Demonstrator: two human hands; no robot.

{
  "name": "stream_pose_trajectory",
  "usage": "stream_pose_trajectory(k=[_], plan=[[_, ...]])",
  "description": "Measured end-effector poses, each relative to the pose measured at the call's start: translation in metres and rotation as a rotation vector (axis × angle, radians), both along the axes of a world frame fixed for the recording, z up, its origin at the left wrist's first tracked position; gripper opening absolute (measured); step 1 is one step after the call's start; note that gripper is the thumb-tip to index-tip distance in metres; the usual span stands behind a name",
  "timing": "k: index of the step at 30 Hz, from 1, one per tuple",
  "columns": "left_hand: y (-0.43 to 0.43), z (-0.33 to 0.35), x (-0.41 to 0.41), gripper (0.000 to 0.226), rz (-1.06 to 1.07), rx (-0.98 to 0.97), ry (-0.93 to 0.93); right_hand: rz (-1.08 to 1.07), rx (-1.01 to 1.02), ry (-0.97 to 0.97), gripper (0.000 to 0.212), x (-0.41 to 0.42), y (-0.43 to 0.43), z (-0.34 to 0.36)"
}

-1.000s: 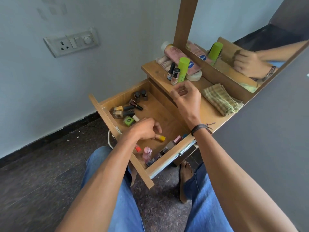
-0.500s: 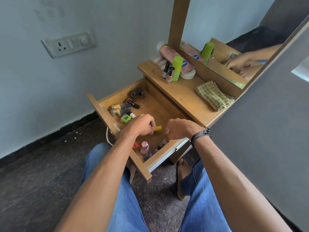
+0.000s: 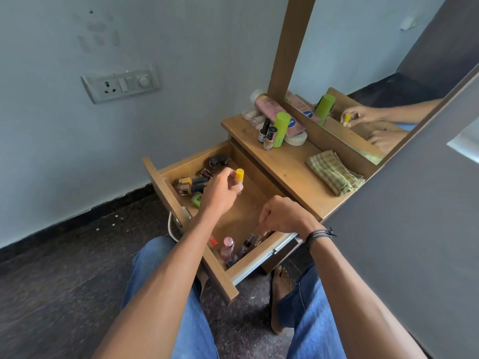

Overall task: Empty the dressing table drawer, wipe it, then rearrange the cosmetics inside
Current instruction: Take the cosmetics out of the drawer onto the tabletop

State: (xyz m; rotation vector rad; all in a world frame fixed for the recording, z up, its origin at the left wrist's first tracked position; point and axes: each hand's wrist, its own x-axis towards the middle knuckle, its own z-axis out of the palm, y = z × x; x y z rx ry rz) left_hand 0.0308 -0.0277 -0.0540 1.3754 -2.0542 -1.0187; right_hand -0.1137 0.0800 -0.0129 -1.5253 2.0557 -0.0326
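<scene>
Drawer [image 3: 186,164] stands pulled open, with polish bottles [image 3: 191,183] heaped at its far end and more at the end nearest you. Your left hand [image 3: 220,190] pinches the yellow-capped bottle [image 3: 239,175] above it. Carry it upright to the tabletop [image 3: 285,169]. Your right hand [image 3: 282,216] curls among the near bottles, and whether it grips one cannot be told. Lift singly, so none topples.
</scene>
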Motion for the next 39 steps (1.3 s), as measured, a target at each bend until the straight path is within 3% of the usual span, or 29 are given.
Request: stream_pose_trajectory(k=[3, 11, 16, 22, 34, 39], plan=[[0.0, 0.003, -0.001, 0.022, 0.02, -0.026, 0.102, -0.077, -0.14, -0.03, 0.009, -0.007, -0.002, 0.01], [0.005, 0.012, 0.0, 0.024, 0.043, -0.105, 0.267, -0.311, -0.551, -0.238, 0.015, -0.03, -0.013, 0.065], [0.004, 0.008, -0.004, 0.013, 0.069, -0.078, 0.286, -0.516, -0.737, -0.187, 0.015, -0.044, -0.036, 0.07], [0.001, 0.007, -0.004, 0.03, 0.09, -0.08, 0.245, -0.532, -0.842, -0.127, 0.021, -0.044, -0.057, 0.051], [-0.003, 0.004, -0.006, 0.022, 0.091, -0.154, 0.227, -0.631, -0.9, -0.255, 0.05, -0.047, -0.064, 0.006], [-0.002, 0.005, -0.006, 0.023, 0.099, -0.166, 0.222, -0.706, -0.902, -0.288, 0.046, -0.044, -0.064, 0.007]])
